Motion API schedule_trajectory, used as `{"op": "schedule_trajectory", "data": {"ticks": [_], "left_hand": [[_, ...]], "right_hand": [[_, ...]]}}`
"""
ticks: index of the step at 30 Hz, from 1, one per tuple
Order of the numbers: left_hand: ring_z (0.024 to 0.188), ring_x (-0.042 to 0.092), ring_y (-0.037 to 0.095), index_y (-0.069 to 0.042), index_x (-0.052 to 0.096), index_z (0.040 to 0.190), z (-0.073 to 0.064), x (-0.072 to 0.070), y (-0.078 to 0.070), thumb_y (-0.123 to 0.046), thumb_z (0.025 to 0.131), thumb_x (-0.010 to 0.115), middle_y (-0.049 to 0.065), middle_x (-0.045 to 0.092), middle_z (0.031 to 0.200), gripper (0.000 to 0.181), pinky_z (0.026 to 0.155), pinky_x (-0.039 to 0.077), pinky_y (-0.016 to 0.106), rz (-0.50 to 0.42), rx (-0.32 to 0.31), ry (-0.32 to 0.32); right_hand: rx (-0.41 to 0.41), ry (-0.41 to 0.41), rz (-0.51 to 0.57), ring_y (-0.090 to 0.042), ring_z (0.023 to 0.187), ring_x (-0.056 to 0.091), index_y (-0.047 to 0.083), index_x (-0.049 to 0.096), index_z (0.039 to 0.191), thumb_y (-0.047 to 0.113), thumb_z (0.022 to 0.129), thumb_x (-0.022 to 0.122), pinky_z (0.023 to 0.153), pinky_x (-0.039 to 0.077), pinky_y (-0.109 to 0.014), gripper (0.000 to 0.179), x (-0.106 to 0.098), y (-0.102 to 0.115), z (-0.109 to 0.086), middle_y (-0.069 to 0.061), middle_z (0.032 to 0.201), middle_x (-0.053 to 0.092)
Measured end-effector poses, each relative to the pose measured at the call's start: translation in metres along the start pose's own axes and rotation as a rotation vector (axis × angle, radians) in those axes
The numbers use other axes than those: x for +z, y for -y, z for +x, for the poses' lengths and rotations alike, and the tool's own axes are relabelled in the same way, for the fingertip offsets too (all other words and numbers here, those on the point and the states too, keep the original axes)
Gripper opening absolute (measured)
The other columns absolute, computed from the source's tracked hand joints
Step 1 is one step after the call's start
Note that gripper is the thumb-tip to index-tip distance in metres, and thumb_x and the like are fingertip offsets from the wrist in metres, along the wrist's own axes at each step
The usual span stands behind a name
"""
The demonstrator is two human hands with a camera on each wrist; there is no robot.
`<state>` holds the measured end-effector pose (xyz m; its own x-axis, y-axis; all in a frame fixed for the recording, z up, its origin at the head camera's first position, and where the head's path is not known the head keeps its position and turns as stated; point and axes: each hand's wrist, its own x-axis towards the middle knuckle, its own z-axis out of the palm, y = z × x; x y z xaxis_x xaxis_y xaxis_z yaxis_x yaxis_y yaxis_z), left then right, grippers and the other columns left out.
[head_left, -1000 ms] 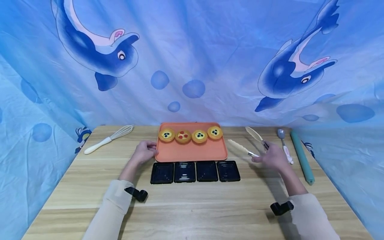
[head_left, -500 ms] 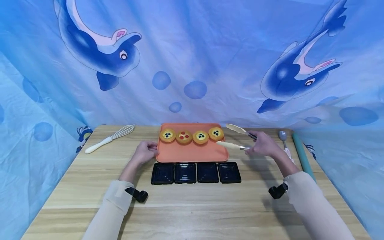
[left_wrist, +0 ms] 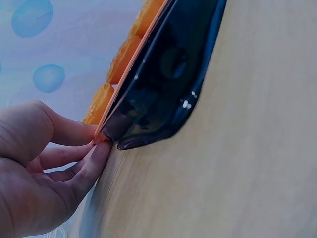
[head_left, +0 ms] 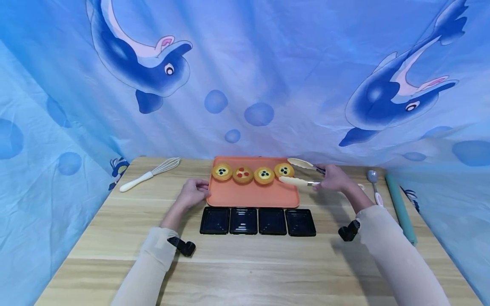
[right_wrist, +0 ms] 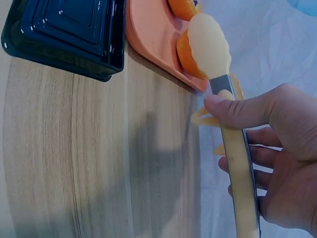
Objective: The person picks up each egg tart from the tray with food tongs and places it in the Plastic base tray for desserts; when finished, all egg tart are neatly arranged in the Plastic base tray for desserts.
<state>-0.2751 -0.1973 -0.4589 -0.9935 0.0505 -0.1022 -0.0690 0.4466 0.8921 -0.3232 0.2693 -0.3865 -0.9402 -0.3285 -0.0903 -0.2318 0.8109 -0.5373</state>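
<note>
On an orange tray (head_left: 252, 196) sits a row of several egg tarts, one with red topping (head_left: 243, 175) and the others with dark berries. My left hand (head_left: 192, 193) pinches the tray's left edge, thumb above and fingertips at its side in the left wrist view. My right hand (head_left: 332, 178) holds food tongs (head_left: 296, 181) with cream-coloured heads, thumb on one arm and fingers on the other. The tongs' heads stand spread, one behind and one in front of the rightmost tart (head_left: 284, 170). In the right wrist view, one tong head (right_wrist: 209, 45) overlaps that tart (right_wrist: 187, 57).
Several square black plastic dishes (head_left: 243, 222) line the tray's near side. A whisk (head_left: 150, 174) lies at the left. Over on the right are a scoop (head_left: 374, 180) with a pink-and-white handle and a green rolling pin (head_left: 400, 208). A blue dolphin-print curtain (head_left: 245, 76) hangs behind the table.
My right hand has carried the tongs leftward, from beside the tray to around the rightmost tart. My left hand stays at the tray edge. The head view has shifted slightly.
</note>
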Motion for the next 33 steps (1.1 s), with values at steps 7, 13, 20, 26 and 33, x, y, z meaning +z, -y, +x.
{"op": "schedule_trajectory", "data": {"ticks": [7,13,20,26,33], "left_hand": [[0.097,0.063,0.032,0.014,0.058,0.125,-0.001,0.002,-0.001,0.004,0.085,0.066,0.025,0.065,0.109,0.042,0.078,0.056,0.032,-0.007,0.006,-0.005],[0.097,0.063,0.031,0.014,0.058,0.125,-0.001,0.003,-0.001,0.004,0.086,0.066,0.025,0.064,0.108,0.042,0.077,0.055,0.032,-0.005,0.024,-0.001],[0.096,0.063,0.031,0.013,0.059,0.124,-0.002,0.002,-0.001,0.004,0.086,0.067,0.023,0.064,0.107,0.041,0.077,0.055,0.03,-0.009,0.01,-0.01],[0.094,0.063,0.029,0.014,0.059,0.124,-0.001,0.002,0.0,0.004,0.086,0.067,0.023,0.065,0.105,0.04,0.076,0.054,0.029,-0.011,0.014,-0.007],[0.093,0.064,0.029,0.014,0.059,0.123,0.0,0.002,0.0,0.005,0.085,0.067,0.024,0.064,0.106,0.04,0.076,0.055,0.03,0.004,0.013,-0.011]], "right_hand": [[-0.013,-0.007,-0.052,-0.018,0.057,0.042,-0.013,0.043,0.141,0.009,0.068,0.086,0.06,0.042,-0.035,0.088,0.005,-0.003,0.008,-0.004,0.066,0.048],[-0.041,-0.053,-0.102,-0.026,0.069,0.051,-0.012,0.052,0.135,0.008,0.07,0.083,0.07,0.047,-0.045,0.075,0.011,-0.004,0.01,-0.015,0.082,0.063],[-0.026,-0.066,-0.106,-0.018,0.056,0.041,-0.008,0.05,0.139,0.009,0.074,0.079,0.056,0.037,-0.036,0.073,0.011,-0.001,0.01,-0.001,0.06,0.045],[-0.057,-0.09,-0.115,-0.021,0.062,0.047,-0.006,0.052,0.138,0.01,0.075,0.078,0.063,0.043,-0.041,0.07,0.001,0.004,0.005,-0.005,0.067,0.053],[-0.081,-0.101,-0.116,-0.034,0.08,0.059,-0.007,0.05,0.139,0.012,0.074,0.082,0.077,0.049,-0.054,0.074,-0.011,0.012,-0.006,-0.025,0.102,0.065]]}}
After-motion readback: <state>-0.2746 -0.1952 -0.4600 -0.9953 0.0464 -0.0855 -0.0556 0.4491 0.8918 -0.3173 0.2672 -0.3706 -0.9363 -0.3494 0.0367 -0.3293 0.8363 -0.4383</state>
